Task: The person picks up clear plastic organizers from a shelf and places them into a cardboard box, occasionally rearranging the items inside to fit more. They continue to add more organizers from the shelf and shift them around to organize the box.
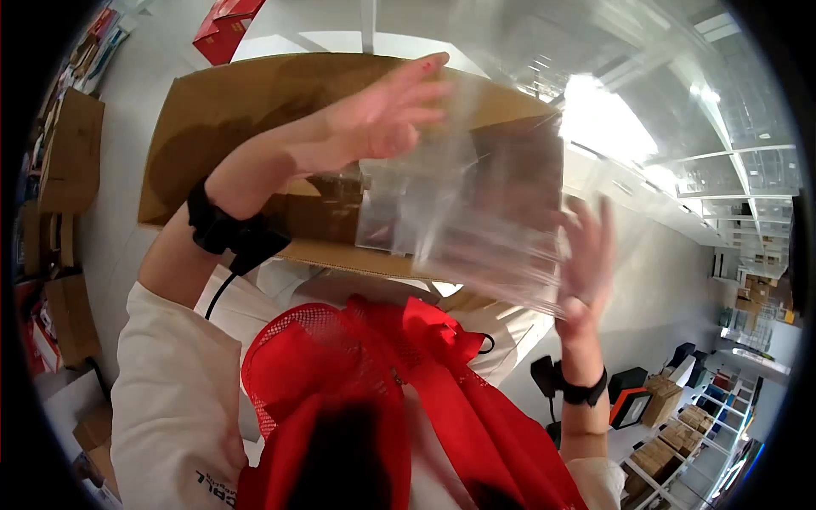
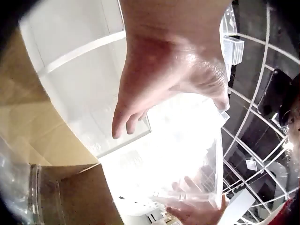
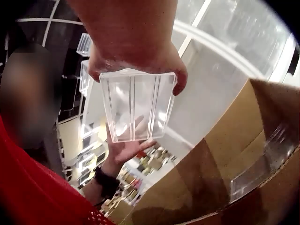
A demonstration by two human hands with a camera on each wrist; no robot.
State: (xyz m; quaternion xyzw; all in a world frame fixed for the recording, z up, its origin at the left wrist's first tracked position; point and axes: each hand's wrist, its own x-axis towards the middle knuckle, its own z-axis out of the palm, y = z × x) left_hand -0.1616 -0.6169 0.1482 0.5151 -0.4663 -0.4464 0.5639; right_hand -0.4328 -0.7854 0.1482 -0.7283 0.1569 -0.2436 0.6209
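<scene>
A clear plastic box (image 1: 493, 221) with ribbed lines is held up over an open cardboard box (image 1: 221, 102). My right hand (image 1: 586, 255) grips one end of it; the right wrist view shows the thumb and a finger curled round the sides of the clear box (image 3: 133, 108). My left hand (image 1: 387, 110) is at the box's other end, fingers stretched and spread. In the left wrist view the thumb of the left hand (image 2: 173, 70) lies close to a corner of the clear box. Inside the cardboard box, more clear plastic (image 1: 378, 221) shows beneath the held one.
White wire shelving (image 1: 739, 153) with clear containers runs along the right. Cardboard cartons (image 1: 72, 153) line the left side, and a red box (image 1: 225, 30) stands beyond the cardboard box. Lower right hold an orange-and-black box (image 1: 631, 406) and more cartons (image 1: 680, 435).
</scene>
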